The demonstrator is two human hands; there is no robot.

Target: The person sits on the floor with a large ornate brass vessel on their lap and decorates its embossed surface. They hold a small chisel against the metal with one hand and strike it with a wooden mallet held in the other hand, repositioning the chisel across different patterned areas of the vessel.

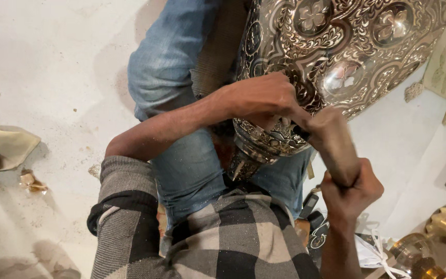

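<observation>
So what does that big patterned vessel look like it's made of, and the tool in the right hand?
The vessel looks like polished metal, silvery with dark engraved floral scrollwork; its mirror-like glints suggest that. The tool in the right hand appears to be wood, dull brown and matte, though motion blur leaves this uncertain.

We press our left hand [261,98] against the lower part of a big engraved metal vase [336,57] lying across our jeans [181,155]. Our right hand [349,194] grips a wooden mallet [334,142] (its head touching the vase). Brass pieces [440,227] lie nearby.
</observation>
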